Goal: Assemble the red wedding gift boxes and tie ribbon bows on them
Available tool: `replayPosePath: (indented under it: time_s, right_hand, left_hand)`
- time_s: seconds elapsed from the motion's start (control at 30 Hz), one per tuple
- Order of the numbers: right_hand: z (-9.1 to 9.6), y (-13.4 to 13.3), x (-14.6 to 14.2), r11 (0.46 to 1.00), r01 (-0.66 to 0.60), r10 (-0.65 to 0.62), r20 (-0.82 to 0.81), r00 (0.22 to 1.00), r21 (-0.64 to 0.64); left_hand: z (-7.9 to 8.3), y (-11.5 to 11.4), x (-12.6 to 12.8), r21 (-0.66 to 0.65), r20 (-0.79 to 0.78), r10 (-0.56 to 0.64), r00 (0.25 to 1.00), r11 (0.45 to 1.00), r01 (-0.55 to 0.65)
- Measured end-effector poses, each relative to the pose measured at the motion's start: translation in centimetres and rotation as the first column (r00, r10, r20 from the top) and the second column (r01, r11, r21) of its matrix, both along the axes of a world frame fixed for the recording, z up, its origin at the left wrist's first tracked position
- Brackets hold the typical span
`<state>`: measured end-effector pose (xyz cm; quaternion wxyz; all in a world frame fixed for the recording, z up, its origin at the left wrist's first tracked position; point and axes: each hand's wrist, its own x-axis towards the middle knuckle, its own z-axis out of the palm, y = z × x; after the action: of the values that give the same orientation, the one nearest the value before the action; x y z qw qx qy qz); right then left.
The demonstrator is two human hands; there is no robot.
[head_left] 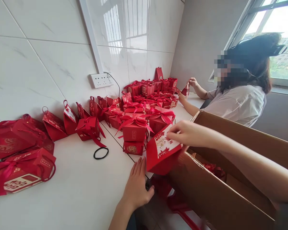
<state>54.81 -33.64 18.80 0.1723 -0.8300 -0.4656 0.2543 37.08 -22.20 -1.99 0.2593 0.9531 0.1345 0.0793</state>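
Observation:
My right hand pinches the top edge of a flat red gift box with a white printed panel, holding it over the edge of the white table beside an open cardboard carton. My left hand lies flat on the table edge, fingers stretched out, just left of that box. Finished red ribbon-tied boxes stand right behind it.
Many red gift boxes run along the tiled wall, with larger ones at the left. A black hair tie lies on the table. A wall socket sits above. Another person at the far end handles a red box.

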Motion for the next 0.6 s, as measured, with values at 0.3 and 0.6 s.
replayPosePath:
  time_s: [0.3,0.6]
  right_hand:
    - [1.4,-1.2,4.6,0.981,0.187,-0.188,-0.018,0.982,-0.053]
    - [-9.6,-4.2,13.2,0.859,0.436,-0.414,0.137,0.9,-0.266]
  left_hand:
    - [-1.2,0.7,0.1,-0.026,0.09,0.089,0.992,0.996,-0.087]
    - [-2.8,0.2,1.5,0.286,0.258,0.086,0.962,0.945,-0.161]
